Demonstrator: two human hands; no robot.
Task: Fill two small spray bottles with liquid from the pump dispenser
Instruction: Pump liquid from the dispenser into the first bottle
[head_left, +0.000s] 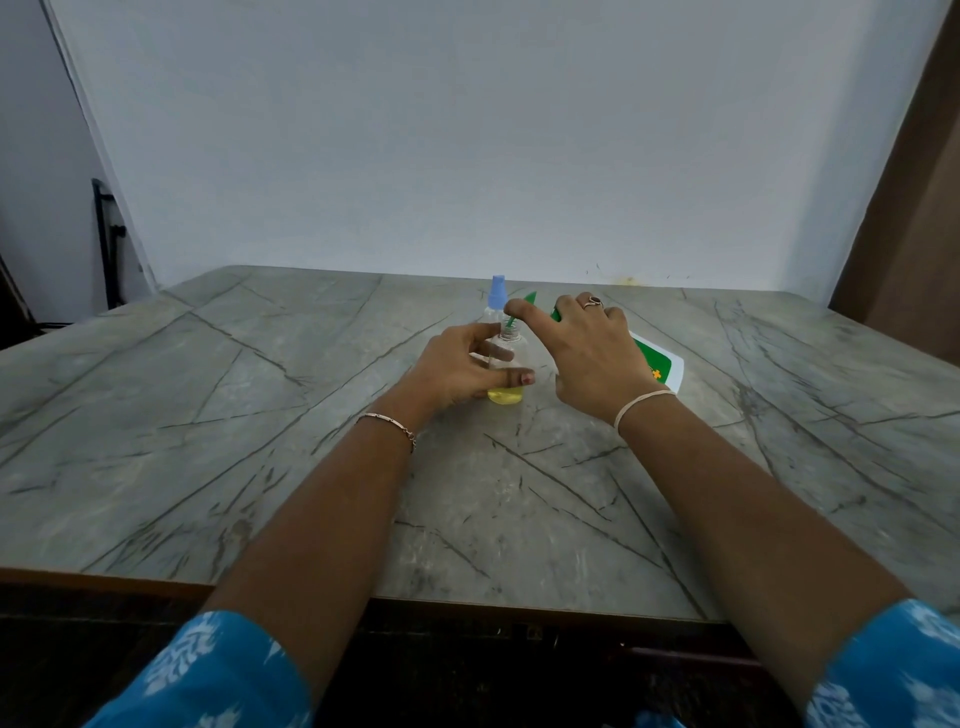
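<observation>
Filling step, level low.
Left hand (462, 369) grips spray bottle (506, 396); right hand (587, 353) clasps pump dispenser (661, 364); next, keep spout aligned, press.

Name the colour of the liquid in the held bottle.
Yellow liquid, clearest in the head view.

Wall (467, 130): plain, pale blue-white, evenly lit, with small marks near its foot behind the table. Table (234, 415): grey marble-patterned top with dark veins, and a brown wooden edge (104, 576) along the near side. At far left a dark frame (106, 239), perhaps a folded stand, leans by the wall; at far right stands a tall brown panel (914, 208).
</observation>
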